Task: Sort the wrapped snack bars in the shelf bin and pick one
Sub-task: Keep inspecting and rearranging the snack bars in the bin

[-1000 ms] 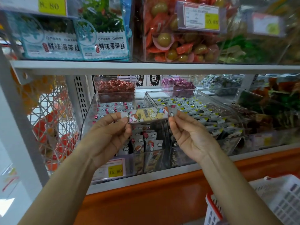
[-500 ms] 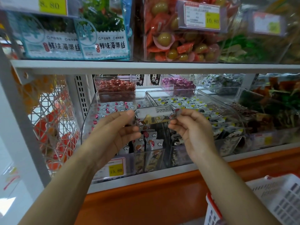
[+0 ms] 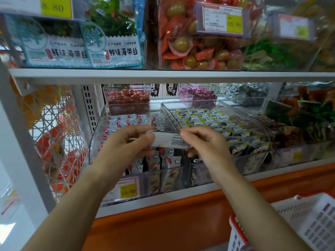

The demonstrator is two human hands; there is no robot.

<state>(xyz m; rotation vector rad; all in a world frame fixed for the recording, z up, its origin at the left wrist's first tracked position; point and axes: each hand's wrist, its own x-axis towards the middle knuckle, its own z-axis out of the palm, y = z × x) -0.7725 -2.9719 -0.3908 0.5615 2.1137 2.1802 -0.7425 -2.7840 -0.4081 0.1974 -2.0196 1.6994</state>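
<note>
Below the grip, yellow price tag (image 3: 128, 192): 15.80. Up above, tags 10.80 (image 3: 234, 24) and 8.80 (image 3: 54, 7), kelp packets (image 3: 122, 51) marked 鲜味海带丝. Snack bar (image 3: 172, 140) print unreadable.

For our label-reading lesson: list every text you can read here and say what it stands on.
"鲜味海带丝": seaweed packets, top shelf.
"8.80": top-left price tag, blurred.
"10.80": upper-bin price tag.
"15.80": lower-bin price tag.
Fine print on the held snack bar: too small to read.
</note>
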